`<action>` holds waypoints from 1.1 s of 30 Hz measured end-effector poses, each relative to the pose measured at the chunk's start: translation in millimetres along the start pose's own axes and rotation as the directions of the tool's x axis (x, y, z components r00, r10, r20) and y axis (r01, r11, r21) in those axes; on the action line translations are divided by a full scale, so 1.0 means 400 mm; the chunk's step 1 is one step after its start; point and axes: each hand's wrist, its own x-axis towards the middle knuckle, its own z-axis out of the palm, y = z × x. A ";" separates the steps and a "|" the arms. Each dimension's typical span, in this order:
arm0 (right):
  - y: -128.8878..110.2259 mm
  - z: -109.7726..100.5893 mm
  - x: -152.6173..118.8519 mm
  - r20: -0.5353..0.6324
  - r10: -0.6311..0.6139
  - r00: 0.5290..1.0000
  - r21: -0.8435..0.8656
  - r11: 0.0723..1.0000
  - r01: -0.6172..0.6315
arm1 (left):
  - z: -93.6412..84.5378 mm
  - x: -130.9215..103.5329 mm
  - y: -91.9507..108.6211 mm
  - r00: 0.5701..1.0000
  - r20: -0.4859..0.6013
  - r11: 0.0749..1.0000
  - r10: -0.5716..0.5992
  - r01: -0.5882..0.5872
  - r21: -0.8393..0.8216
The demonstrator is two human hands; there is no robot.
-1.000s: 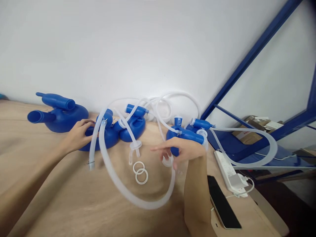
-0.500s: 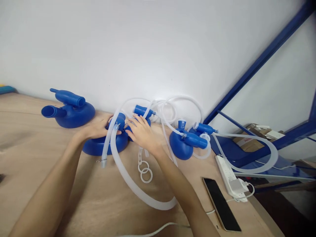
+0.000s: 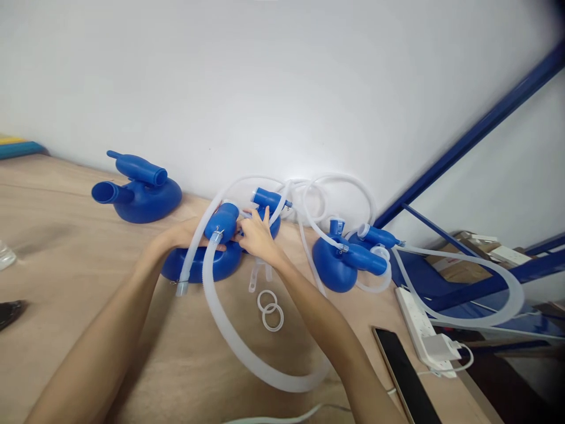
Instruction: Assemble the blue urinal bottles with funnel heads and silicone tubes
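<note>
A blue plastic urinal with a round flat body sits in front of me. A white hose is fixed by a wire clip to its raised blue neck. My left hand reaches behind the hose and grips this urinal below the neck, its fingertips showing under it. On the neck's right side is my right hand, fingers curled in and one finger raised; what they pinch is hidden. Behind that hand stands another blue urinal. Two white rings and a white strap lie nearby.
Another blue urinal stands at left. More hosed urinals are at right, beside a power strip and a phone. A blue metal frame rises at the table's right edge; a white wall is behind.
The view has shifted slightly, moving things rightward. The blue neck has turned more toward me. My right hand's fingers have gone from spread to curled beside it. My left hand keeps its grip.
</note>
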 end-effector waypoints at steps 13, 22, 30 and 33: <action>0.079 -0.113 -0.068 0.155 -0.266 0.951 -0.306 0.903 0.302 | 0.001 -0.007 -0.030 0.988 0.120 0.995 0.098 -0.098 -0.005; 0.062 -0.043 -0.115 0.054 -0.262 0.964 -0.543 0.802 0.248 | 0.001 0.008 -0.024 0.984 0.156 0.997 0.082 -0.080 -0.020; 0.102 -0.037 -0.094 0.054 -0.378 0.924 -0.552 0.760 0.343 | 0.000 0.000 -0.010 0.989 0.120 0.996 0.084 -0.086 0.019; 0.113 -0.075 -0.075 0.131 -0.468 0.874 -0.571 0.685 0.452 | 0.000 0.003 -0.006 0.988 0.126 0.995 0.092 -0.095 0.020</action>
